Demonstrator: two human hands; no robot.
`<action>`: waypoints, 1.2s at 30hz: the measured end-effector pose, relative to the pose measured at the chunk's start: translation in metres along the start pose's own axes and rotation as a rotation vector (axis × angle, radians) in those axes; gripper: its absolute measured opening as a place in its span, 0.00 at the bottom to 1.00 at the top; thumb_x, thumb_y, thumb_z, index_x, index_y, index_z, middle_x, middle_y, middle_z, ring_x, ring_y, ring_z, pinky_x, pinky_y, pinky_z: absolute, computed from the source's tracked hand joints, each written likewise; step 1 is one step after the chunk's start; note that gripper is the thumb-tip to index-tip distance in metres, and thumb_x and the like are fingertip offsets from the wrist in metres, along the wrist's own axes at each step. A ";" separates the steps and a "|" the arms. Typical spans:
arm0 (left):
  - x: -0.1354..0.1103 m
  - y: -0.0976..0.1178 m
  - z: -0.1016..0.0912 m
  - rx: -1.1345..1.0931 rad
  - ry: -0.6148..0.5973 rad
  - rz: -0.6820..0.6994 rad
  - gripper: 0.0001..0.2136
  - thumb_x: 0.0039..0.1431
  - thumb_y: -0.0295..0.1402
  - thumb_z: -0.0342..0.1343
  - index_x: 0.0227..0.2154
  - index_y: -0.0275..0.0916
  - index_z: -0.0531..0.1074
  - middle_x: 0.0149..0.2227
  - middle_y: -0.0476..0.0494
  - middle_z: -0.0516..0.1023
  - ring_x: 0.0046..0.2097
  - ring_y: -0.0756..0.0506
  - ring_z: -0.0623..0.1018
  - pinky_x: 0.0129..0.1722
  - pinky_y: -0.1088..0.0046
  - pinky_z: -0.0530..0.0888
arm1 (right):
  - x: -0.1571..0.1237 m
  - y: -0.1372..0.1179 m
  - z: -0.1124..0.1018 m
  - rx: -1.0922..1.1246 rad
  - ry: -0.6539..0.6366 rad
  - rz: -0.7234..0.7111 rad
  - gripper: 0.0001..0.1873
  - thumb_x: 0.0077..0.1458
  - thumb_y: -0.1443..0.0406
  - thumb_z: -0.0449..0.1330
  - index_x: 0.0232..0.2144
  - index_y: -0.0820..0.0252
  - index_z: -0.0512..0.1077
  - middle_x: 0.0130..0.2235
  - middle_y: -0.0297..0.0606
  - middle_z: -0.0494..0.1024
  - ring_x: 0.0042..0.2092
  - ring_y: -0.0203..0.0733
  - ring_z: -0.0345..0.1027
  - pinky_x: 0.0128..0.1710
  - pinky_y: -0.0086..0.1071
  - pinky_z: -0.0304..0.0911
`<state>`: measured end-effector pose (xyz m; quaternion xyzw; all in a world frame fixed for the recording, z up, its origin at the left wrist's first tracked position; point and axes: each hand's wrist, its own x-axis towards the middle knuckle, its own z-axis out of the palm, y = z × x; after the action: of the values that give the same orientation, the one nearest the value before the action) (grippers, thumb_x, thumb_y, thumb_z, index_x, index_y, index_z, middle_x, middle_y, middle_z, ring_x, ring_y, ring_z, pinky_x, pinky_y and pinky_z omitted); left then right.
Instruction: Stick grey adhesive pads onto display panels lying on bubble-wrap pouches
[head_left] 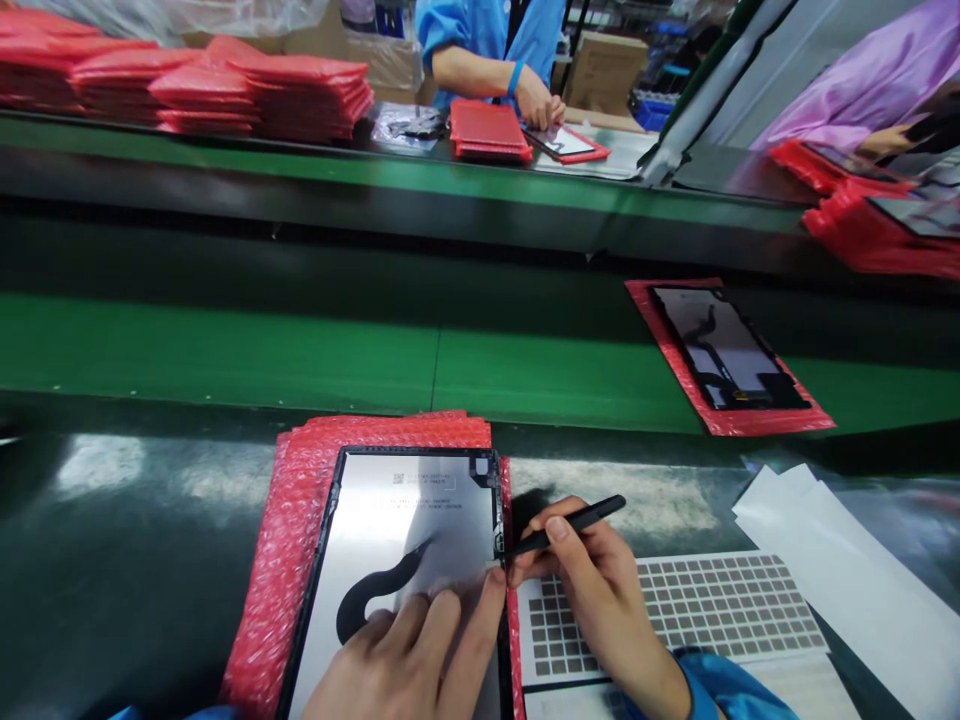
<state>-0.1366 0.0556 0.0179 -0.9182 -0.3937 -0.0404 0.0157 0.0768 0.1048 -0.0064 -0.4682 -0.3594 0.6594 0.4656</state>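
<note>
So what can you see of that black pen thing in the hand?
The slim black pen-shaped tool looks like smooth plastic, with a tapered tip. The right hand grips it between thumb and fingers, tilted low. The tip points left at the edge of a dark-framed display panel; whether it touches is unclear.

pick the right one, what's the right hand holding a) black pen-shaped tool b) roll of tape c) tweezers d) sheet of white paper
a, the right hand grips the black pen-shaped tool, its tip at the edge of the tablet panel.
</note>
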 end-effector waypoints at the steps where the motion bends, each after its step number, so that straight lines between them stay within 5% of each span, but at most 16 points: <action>1: 0.000 -0.001 0.000 -0.008 0.005 -0.001 0.28 0.61 0.26 0.49 0.66 0.30 0.62 0.38 0.44 0.79 0.31 0.45 0.80 0.25 0.72 0.77 | 0.000 0.001 0.000 0.008 -0.001 0.001 0.11 0.66 0.55 0.65 0.38 0.56 0.77 0.29 0.34 0.86 0.28 0.38 0.81 0.32 0.29 0.78; 7: -0.001 -0.005 0.006 -0.050 0.051 -0.007 0.24 0.67 0.29 0.43 0.65 0.29 0.61 0.40 0.43 0.80 0.32 0.46 0.81 0.25 0.72 0.77 | -0.001 0.004 -0.001 0.061 -0.002 -0.031 0.11 0.67 0.55 0.64 0.37 0.56 0.76 0.28 0.33 0.85 0.27 0.37 0.81 0.31 0.29 0.78; 13: 0.003 0.001 0.004 -0.111 0.128 -0.065 0.32 0.70 0.52 0.41 0.60 0.25 0.62 0.39 0.39 0.81 0.32 0.44 0.82 0.24 0.70 0.77 | 0.000 -0.001 0.002 0.103 -0.009 -0.117 0.13 0.67 0.55 0.64 0.36 0.57 0.76 0.26 0.32 0.84 0.24 0.37 0.79 0.26 0.28 0.77; 17: 0.007 0.004 -0.008 -0.186 0.122 -0.121 0.30 0.64 0.48 0.51 0.59 0.27 0.63 0.41 0.35 0.82 0.34 0.41 0.84 0.28 0.66 0.80 | -0.013 -0.018 0.000 0.029 -0.016 -0.168 0.13 0.67 0.55 0.63 0.36 0.57 0.77 0.25 0.33 0.84 0.24 0.36 0.79 0.27 0.26 0.76; 22: 0.002 0.004 -0.021 -0.223 0.081 -0.127 0.32 0.63 0.46 0.54 0.62 0.26 0.62 0.43 0.34 0.82 0.36 0.38 0.84 0.30 0.61 0.81 | -0.063 -0.032 -0.022 -0.265 0.008 -0.165 0.09 0.69 0.57 0.62 0.39 0.56 0.77 0.27 0.34 0.84 0.27 0.36 0.80 0.29 0.25 0.76; 29: -0.023 0.059 -0.004 -0.073 0.380 0.313 0.07 0.68 0.30 0.55 0.45 0.40 0.76 0.41 0.53 0.81 0.45 0.48 0.77 0.45 0.71 0.72 | -0.116 0.001 -0.042 -0.567 -0.012 -0.079 0.08 0.71 0.58 0.59 0.44 0.54 0.76 0.30 0.36 0.84 0.31 0.41 0.82 0.33 0.29 0.76; 32: -0.030 0.080 0.017 0.072 0.353 0.409 0.10 0.70 0.31 0.52 0.47 0.39 0.77 0.51 0.47 0.80 0.53 0.46 0.76 0.57 0.65 0.67 | -0.114 0.011 -0.040 -0.600 -0.038 -0.096 0.09 0.71 0.58 0.57 0.43 0.54 0.75 0.31 0.37 0.84 0.32 0.41 0.81 0.34 0.30 0.76; 36: -0.035 0.086 0.031 0.187 0.288 0.449 0.15 0.70 0.33 0.48 0.50 0.34 0.77 0.53 0.38 0.80 0.55 0.41 0.76 0.65 0.52 0.60 | -0.111 0.014 -0.039 -0.636 -0.041 -0.144 0.08 0.72 0.59 0.57 0.44 0.55 0.75 0.31 0.37 0.83 0.31 0.41 0.79 0.33 0.30 0.76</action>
<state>-0.0961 -0.0272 -0.0160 -0.9618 -0.1760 -0.1296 0.1648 0.1240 -0.0036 0.0002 -0.5501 -0.5892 0.4886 0.3341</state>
